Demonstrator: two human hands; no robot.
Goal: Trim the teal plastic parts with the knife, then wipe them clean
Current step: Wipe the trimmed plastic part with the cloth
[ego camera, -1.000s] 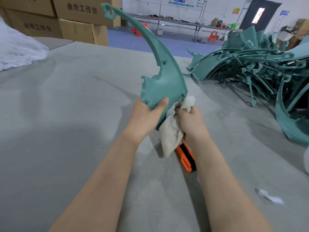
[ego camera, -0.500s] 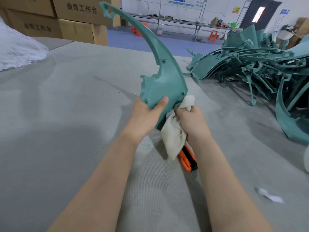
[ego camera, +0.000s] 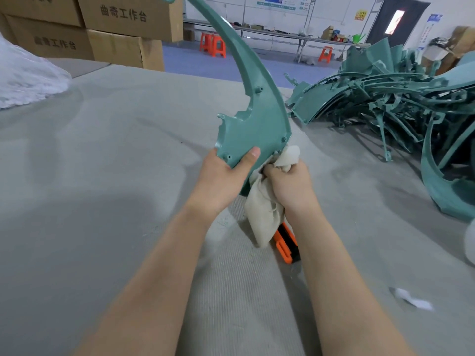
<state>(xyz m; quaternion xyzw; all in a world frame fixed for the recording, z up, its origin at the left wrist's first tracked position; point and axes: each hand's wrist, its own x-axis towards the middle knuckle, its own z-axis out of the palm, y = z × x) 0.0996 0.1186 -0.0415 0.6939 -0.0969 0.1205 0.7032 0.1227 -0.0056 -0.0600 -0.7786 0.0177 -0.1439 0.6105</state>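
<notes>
A long curved teal plastic part (ego camera: 254, 124) stands upright above the grey table, its thin tip running out of the top of the frame. My left hand (ego camera: 226, 176) grips its wide lower end, thumb across the front face. My right hand (ego camera: 289, 186) holds a bunched cream cloth (ego camera: 264, 217) against the part's lower right edge; the cloth hangs down below the fist. An orange and black utility knife (ego camera: 286, 244) lies on the table under my right wrist, partly hidden by cloth and arm.
A tangled pile of teal parts (ego camera: 390, 106) fills the table's right side, with a big curved piece (ego camera: 442, 191) at the right edge. Cardboard boxes (ego camera: 120, 24) stand at the back left beside white plastic wrap (ego camera: 25, 80). A white scrap (ego camera: 411, 301) lies near right.
The held part has risen slightly, its tip now out of frame. My right hand with the cloth has shifted a little along the part's lower edge.
</notes>
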